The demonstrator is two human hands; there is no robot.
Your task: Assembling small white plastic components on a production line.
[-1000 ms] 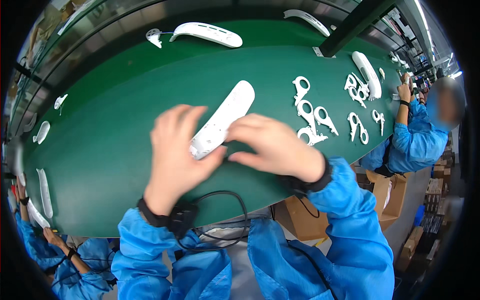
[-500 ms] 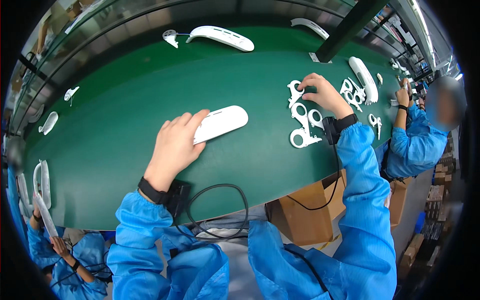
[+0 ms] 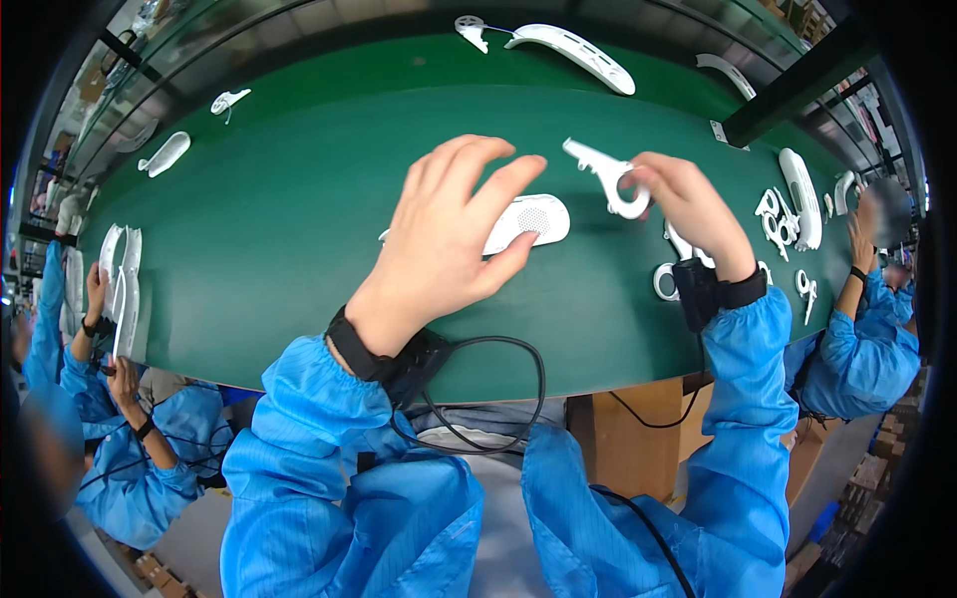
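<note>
My left hand (image 3: 434, 239) is open with the fingers spread and the thumb set apart. It is positioned over a white, elongated plastic-looking panel with rounded ends and a dotted, perforated area (image 3: 550, 221). The panel lies on the dark green, smooth surface (image 3: 289, 269) in front of me, its middle covered by the hand. Contact between the thumb and the panel cannot be confirmed from this view.

My right hand (image 3: 696, 207) is closed in a pinch, thumb and fingers gripping the ring of a white bracket with a straight arm (image 3: 596, 164). The arm of the bracket points up and to the left, toward the far side. The bracket is to the right of the panel and apart from it.

Below the right wrist lie further white ring-shaped brackets (image 3: 665, 282), partly hidden by the hand and a black wrist-mounted module (image 3: 697, 292). Farther right, a white, long rounded shell (image 3: 800, 199) lies beside a cluster of small white ring-shaped parts (image 3: 776, 224).

Near the far edge is a white, curved, slotted panel (image 3: 578, 55). At the left end, long, curved white shells (image 3: 122, 284) stand close to a co-worker's hands. A black cable loop (image 3: 539, 384) hangs near my left wrist.
</note>
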